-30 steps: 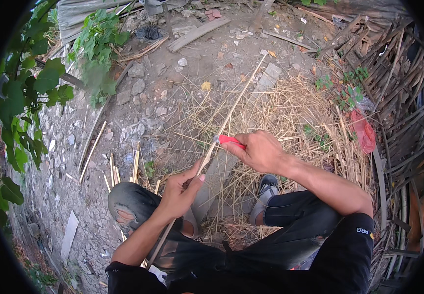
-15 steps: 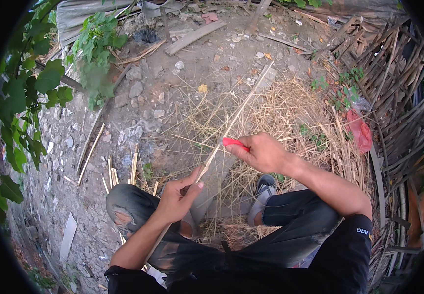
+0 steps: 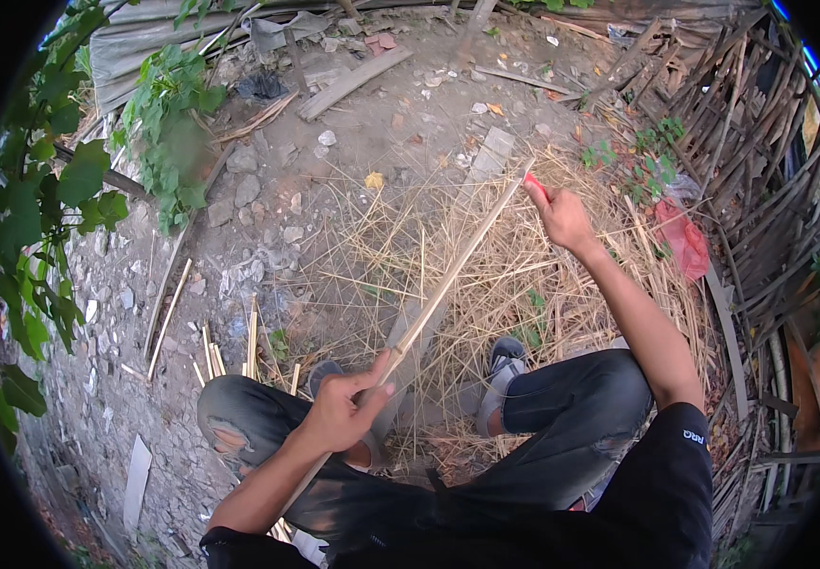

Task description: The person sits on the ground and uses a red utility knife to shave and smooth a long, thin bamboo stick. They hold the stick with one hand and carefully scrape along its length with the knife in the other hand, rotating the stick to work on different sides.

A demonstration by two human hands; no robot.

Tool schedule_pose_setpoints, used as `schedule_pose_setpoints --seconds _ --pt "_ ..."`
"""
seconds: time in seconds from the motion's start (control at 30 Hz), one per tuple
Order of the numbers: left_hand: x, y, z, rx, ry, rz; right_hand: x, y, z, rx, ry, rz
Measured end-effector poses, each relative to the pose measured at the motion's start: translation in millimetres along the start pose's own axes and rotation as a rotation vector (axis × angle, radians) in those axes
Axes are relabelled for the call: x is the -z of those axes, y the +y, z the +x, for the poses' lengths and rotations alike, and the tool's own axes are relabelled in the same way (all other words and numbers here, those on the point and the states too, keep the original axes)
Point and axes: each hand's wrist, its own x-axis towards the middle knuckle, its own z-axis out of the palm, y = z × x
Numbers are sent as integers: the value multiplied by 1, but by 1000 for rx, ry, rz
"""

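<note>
A long pale strip of split bamboo or wood (image 3: 457,270) runs slanting from my lap up to the far right. My left hand (image 3: 341,412) is closed round its lower part, above my left knee. At the strip's far end, my right hand (image 3: 563,220) grips a small red-handled tool (image 3: 536,185), probably a knife; its blade is too small to make out. That tool sits against or right beside the strip's tip. Thin shavings (image 3: 571,294) lie heaped on the ground beyond my feet and under the strip.
Several pale sticks (image 3: 252,337) stand beside my left knee. A red plastic bag (image 3: 683,239) lies to the right, by a stack of weathered sticks (image 3: 751,161). Stones (image 3: 247,190) and leafy plants (image 3: 163,133) are at the left. A plank (image 3: 358,83) lies at the back.
My right hand with the red-handled tool has travelled away from me along the strip, from its middle to its far tip. My left hand keeps its grip on the lower part.
</note>
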Motion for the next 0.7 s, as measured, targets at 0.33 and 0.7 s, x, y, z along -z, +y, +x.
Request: schedule_pose_setpoints --seconds 0.33,0.7 --pt "11 16 -2 178 -29 -325 21 65 0 -72 276 212" --pt "12 10 5 148 -4 -265 42 -89 -69 420 -452 109"
